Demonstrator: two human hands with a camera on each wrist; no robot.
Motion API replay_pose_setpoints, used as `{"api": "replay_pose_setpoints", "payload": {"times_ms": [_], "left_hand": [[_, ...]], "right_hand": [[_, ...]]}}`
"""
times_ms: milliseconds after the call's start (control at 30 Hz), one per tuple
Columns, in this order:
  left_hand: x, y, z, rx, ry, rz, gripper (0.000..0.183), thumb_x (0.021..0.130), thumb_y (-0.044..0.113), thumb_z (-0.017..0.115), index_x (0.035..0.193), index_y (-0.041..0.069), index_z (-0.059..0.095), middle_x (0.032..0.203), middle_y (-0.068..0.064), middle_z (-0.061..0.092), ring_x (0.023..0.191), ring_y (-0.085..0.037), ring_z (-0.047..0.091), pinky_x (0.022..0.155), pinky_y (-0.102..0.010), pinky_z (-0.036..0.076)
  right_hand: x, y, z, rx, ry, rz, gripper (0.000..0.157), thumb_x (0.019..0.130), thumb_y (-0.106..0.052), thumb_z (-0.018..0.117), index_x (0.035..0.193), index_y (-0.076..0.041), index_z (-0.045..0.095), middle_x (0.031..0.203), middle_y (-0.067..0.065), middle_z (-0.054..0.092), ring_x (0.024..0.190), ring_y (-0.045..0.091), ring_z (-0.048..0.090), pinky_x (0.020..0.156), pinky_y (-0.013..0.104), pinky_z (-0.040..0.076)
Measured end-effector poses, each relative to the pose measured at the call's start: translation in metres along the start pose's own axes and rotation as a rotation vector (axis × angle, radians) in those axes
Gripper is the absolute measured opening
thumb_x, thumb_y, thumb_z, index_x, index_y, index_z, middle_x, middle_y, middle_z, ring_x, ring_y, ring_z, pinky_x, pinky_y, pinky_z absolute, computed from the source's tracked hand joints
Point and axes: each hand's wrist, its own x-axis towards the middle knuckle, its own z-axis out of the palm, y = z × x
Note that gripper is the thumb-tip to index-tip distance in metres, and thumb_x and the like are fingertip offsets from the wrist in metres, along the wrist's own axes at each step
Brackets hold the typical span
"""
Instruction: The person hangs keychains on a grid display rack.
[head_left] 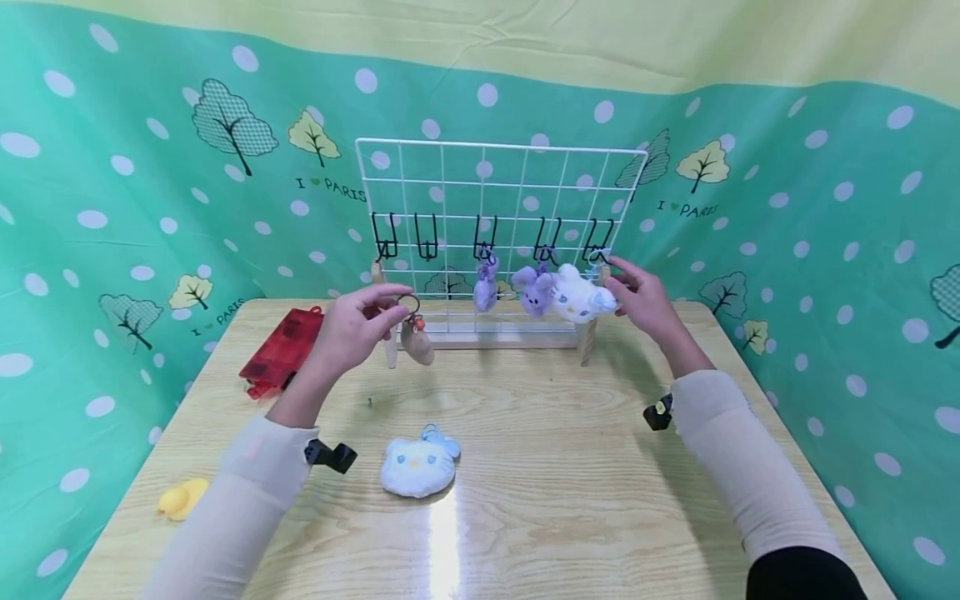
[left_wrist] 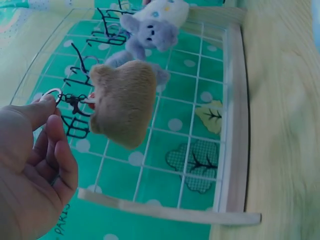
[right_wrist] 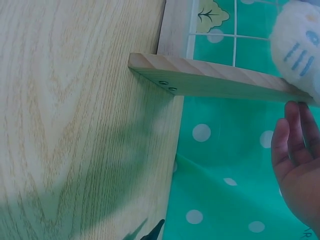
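My left hand pinches the metal ring of a brown plush keychain between thumb and fingertip. The plush hangs below the ring, in front of the left end of a white wire grid rack. At the rack's right end, a white cat-face plush keychain with a blue bow hangs by the rightmost black hook. My right hand is beside it, fingers loosely extended, fingertips right at its ring and bow. Purple plush keychains hang from the middle hooks.
Another white cat-face plush lies on the table in front. A red translucent box is at the back left, a yellow toy at the front left. The rack stands on wooden feet. Green patterned cloth surrounds the table.
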Motion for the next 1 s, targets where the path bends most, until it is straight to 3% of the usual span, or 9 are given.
{"api": "replay_pose_setpoints", "payload": {"times_ms": [267,533,667,1000], "left_hand": [[0.016,0.010,0.004,-0.068,0.084,-0.003,0.028,0.098,0.022,0.071,0.125,0.016,0.072,0.097,-0.015,0.074,0.063,-0.018,0.062,0.056,-0.020,0.055],[0.031,0.019,0.012,-0.147,0.111,-0.017,0.030,0.098,0.022,0.070,0.128,0.017,0.071,0.101,-0.016,0.072,0.052,-0.014,0.056,0.051,-0.021,0.054],[0.037,0.020,0.018,-0.145,0.146,-0.016,0.031,0.098,0.022,0.071,0.129,0.017,0.071,0.101,-0.016,0.072,0.049,-0.018,0.056,0.047,-0.022,0.051],[0.042,0.021,0.024,-0.106,0.137,-0.064,0.034,0.099,0.022,0.069,0.133,0.017,0.068,0.104,-0.014,0.070,0.052,-0.022,0.060,0.048,-0.024,0.054]], "right_hand": [[0.002,0.000,0.002,0.010,0.007,-0.009,0.059,0.106,-0.049,0.048,0.159,-0.030,0.035,0.145,0.017,0.055,0.103,0.028,0.060,0.090,0.054,0.058],[0.002,-0.001,0.000,0.007,0.014,-0.005,0.056,0.106,-0.046,0.049,0.159,-0.033,0.035,0.140,0.017,0.057,0.101,0.027,0.060,0.089,0.052,0.059],[0.003,-0.001,0.000,0.012,0.012,-0.002,0.056,0.106,-0.047,0.049,0.159,-0.033,0.036,0.139,0.017,0.058,0.100,0.027,0.060,0.090,0.053,0.059],[0.002,0.003,0.000,0.001,0.010,0.003,0.057,0.105,-0.049,0.049,0.159,-0.033,0.036,0.142,0.017,0.057,0.104,0.028,0.060,0.081,0.036,0.060]]}}
